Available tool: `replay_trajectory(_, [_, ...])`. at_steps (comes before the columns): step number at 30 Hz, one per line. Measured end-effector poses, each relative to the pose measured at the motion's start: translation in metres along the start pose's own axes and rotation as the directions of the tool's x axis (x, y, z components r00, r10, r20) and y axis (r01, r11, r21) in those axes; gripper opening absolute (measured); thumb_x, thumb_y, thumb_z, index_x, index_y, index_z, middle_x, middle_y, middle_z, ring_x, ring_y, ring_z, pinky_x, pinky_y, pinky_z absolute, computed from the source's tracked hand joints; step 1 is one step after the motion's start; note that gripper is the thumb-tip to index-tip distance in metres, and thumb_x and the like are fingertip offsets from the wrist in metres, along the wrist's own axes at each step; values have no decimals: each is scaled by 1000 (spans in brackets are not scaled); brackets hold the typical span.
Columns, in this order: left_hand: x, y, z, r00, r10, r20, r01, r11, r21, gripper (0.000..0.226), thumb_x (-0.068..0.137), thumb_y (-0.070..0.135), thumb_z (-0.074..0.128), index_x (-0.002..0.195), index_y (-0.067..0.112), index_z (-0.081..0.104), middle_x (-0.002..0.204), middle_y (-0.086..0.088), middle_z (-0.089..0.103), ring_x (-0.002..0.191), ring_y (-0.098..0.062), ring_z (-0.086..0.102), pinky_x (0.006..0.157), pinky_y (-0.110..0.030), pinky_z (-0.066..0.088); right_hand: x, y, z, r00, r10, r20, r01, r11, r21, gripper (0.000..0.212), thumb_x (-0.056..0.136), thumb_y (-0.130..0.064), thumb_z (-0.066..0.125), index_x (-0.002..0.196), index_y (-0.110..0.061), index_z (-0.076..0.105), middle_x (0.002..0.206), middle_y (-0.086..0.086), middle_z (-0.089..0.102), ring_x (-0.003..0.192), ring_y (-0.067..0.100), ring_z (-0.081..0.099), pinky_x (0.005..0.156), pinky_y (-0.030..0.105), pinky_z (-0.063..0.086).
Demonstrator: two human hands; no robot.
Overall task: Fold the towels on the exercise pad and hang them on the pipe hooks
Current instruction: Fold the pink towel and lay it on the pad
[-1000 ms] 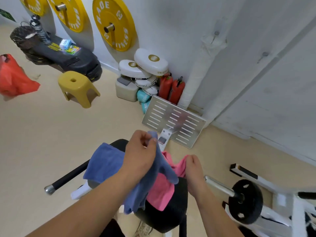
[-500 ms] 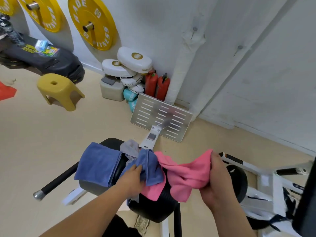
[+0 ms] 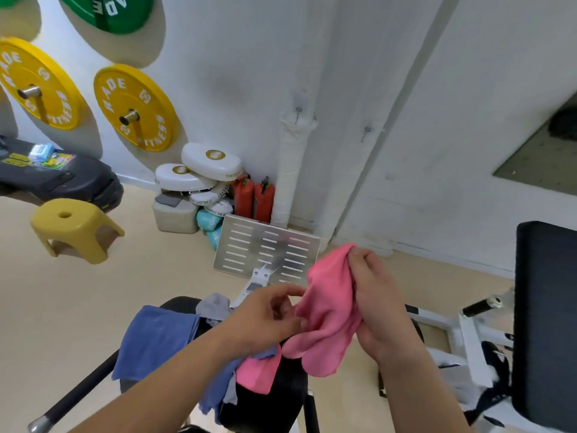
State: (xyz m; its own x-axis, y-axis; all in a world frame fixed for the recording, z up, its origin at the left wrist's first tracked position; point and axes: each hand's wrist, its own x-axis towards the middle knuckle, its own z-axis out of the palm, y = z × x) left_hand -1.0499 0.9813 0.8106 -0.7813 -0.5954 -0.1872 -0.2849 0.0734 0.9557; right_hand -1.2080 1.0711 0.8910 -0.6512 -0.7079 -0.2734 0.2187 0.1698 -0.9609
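Observation:
My right hand [image 3: 379,310] grips a pink towel [image 3: 327,320] by its upper edge and holds it up above the black exercise pad [image 3: 268,404]. My left hand [image 3: 268,317] has curled fingers that pinch the towel's left edge. A blue towel [image 3: 156,342], a grey towel [image 3: 215,304] and a second pink towel [image 3: 257,373] lie crumpled on the pad. Two white pipes run up the wall, each with a small hook: one hook [image 3: 299,110] on the wrapped pipe, another hook [image 3: 367,130] to its right.
A slotted metal footplate [image 3: 249,251] stands on the floor ahead. A yellow stool [image 3: 75,229], white boxing pads [image 3: 199,173] and red extinguishers [image 3: 254,198] sit by the wall. A black upright pad [image 3: 546,323] is at the right, a black bar [image 3: 78,398] at lower left.
My right hand has lifted the pink towel clear of the pad. My left hand let go of the blue towel and moved right to the pink towel's edge.

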Motion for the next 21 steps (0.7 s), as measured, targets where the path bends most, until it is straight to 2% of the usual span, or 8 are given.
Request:
replay_trajectory(3, [4,29,5,998,58,-6,-57,997,51,40,78,5,73,89,43,71,73,7,61,69,-9,61,73,-32,58,-11,-14,-11,997,-53,64,48,996,74,23,105,-29,54,93,-13,65,83,4,69,76,13,65,69,30,57])
replay_trajectory(5, [6,41,9,996,87,0,-86,993,85,19,73,21,75,88,31,71,88,5,65,81,-7,65,83,-37,59,-16,-19,-18,993,-68,100,57,993,107,21,104,-27,56,91,-12,64,79,3,68,72,12,65,65,28,57])
replay_trajectory(7, [7,48,12,994,107,32,-111,980,166,26,67,34,72,87,18,69,92,0,68,87,-13,67,90,-40,56,-20,-21,-27,995,-70,67,59,985,162,18,102,-26,60,91,-13,65,78,3,67,71,13,63,67,30,55])
replay_trajectory(10, [9,56,14,993,114,-7,-113,991,73,22,73,19,76,71,10,57,66,-13,61,63,-28,62,67,-43,52,-23,-22,-52,994,-106,-4,105,979,176,18,91,-29,70,89,-12,67,71,-1,68,64,10,62,61,25,55])
replay_trajectory(13, [13,77,16,981,179,-73,-180,984,4,23,82,-1,76,72,4,55,57,6,51,56,-10,45,56,-24,38,-29,-17,-77,995,-95,23,92,992,86,27,78,-25,79,89,-1,72,77,9,72,73,20,68,65,30,57])
replay_trajectory(16, [18,84,15,980,196,-26,-195,980,48,21,80,6,81,78,4,60,60,2,54,56,-9,45,53,-19,38,-27,-4,-94,982,-79,-172,95,991,90,29,86,-23,79,85,3,67,80,19,67,81,28,64,78,43,53])
replay_trajectory(19, [19,67,14,971,95,220,-153,952,265,25,76,34,88,76,22,66,63,-1,62,59,-9,53,56,-26,42,-23,4,-112,908,-88,-409,127,989,69,21,93,-25,73,83,-8,66,82,18,66,86,25,65,85,43,54])
replay_trajectory(21, [21,52,14,963,17,270,-113,932,345,30,74,40,89,63,30,63,56,7,54,54,-5,47,53,-22,37,-19,10,-127,857,-82,-509,138,988,74,22,95,-26,70,89,-5,65,86,16,66,87,24,65,86,42,54])
